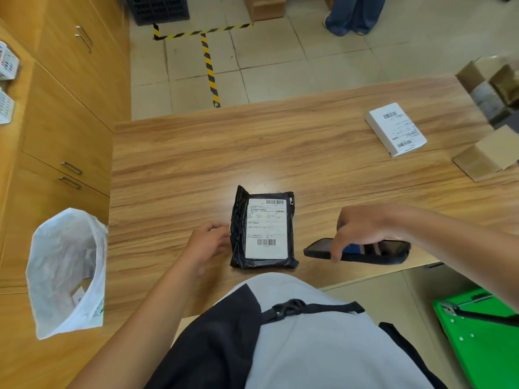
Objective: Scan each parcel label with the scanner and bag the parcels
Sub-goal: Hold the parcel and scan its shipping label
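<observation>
Table [174, 169]: wooden top, under both hands and stretching well beyond them.
Bag [66, 272]: white, mouth open, standing off the table's edge, well to the outside of the left hand; something pale lies inside, too unclear to name.
Cardboard boxes [490, 96]: brown, flaps open, far beyond the right hand at the table's far right.
White box [396, 129]: flat on the table, printed side with barcodes up, well beyond the right hand.
Parcel [262, 228]: black plastic wrap, lying flat between the two hands, nearer the left.
Label [266, 228]: white, face up on the parcel, barcodes at top and bottom.
Scanner [362, 251]: dark handheld, screen up, lying along the near table edge under the right hand.
Right hand [356, 228]: arched over the scanner, fingers curled down around its middle, grasping it.
Left hand [209, 242]: loosely open, gripping nothing, fingertips at the parcel's left edge; contact cannot be told.
</observation>
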`<move>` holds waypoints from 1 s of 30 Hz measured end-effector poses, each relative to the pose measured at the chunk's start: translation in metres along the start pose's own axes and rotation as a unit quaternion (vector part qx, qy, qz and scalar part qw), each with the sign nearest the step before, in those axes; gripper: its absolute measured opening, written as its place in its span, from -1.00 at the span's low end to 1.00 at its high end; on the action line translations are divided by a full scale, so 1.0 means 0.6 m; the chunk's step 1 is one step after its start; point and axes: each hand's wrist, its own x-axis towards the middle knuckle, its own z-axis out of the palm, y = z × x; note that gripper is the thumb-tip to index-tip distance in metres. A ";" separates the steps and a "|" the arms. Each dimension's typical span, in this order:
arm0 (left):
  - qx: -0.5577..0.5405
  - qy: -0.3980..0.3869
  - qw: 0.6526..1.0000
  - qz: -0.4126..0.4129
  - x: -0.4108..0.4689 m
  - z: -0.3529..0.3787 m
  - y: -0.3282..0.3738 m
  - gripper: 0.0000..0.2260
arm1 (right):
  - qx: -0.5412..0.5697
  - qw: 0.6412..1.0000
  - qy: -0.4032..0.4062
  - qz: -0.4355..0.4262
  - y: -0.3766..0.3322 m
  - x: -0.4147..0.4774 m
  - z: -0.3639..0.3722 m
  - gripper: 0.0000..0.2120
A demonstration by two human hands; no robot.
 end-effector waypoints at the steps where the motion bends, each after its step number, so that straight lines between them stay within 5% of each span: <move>1: -0.003 0.000 1.000 0.004 -0.001 0.001 0.004 -0.90 | -0.003 1.000 0.001 0.000 0.001 -0.001 0.001 -0.61; 4: 0.010 0.008 0.999 0.035 -0.008 0.017 0.014 -0.90 | 0.001 1.000 0.008 -0.004 0.002 -0.005 0.004 -0.58; 7: 0.181 0.015 0.977 0.114 -0.020 0.062 0.023 -0.82 | 0.030 0.999 0.021 -0.022 0.007 -0.016 0.003 -0.50; 10: 0.407 -0.001 0.902 0.141 -0.025 0.128 0.026 -0.36 | 0.097 0.994 0.020 -0.050 0.016 -0.033 0.001 -0.50; 15: 0.497 0.023 0.866 0.061 -0.006 0.211 0.022 0.08 | 0.264 0.956 0.100 -0.080 0.026 -0.047 0.035 -0.44; 19: 0.570 0.028 0.816 0.095 0.004 0.216 -0.003 0.09 | 0.408 0.897 0.133 -0.103 0.027 -0.040 0.087 -0.37; 22: 0.592 0.030 0.795 0.126 0.006 0.187 -0.020 0.03 | 0.489 0.855 0.138 -0.104 0.023 -0.028 0.124 -0.59; 30: 0.549 0.067 0.824 0.126 0.011 0.061 -0.037 -0.06 | 0.536 0.831 0.135 -0.067 0.001 0.003 0.169 -0.72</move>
